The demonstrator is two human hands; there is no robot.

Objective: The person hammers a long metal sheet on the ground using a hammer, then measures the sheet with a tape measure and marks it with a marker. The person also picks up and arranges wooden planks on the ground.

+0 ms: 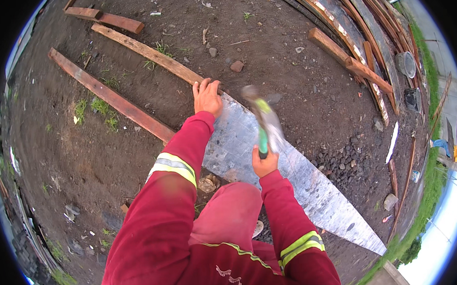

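My right hand (265, 163) is closed round the green and black grip of a hammer (262, 136). The hammer is smeared by motion, its head up and away from me over a long grey, speckled sheet (296, 185). At the sheet's far left corner, my left hand (207, 98) grips the end of a wooden beam (153, 55), fingers bent over it. Whether a nail is between those fingers is hidden. A second, reddish beam (112, 96) runs roughly parallel, its near end disappearing beside my left sleeve. My knee is close to the sheet's near edge.
Short timbers (106, 20) lie at the far left. On the right are stacked long boards (372, 39), a thick wood piece (350, 61) and a grey bucket (405, 65). Loose gravel (341, 160) borders the sheet; a reddish stone (237, 66) sits on the dirt beyond.
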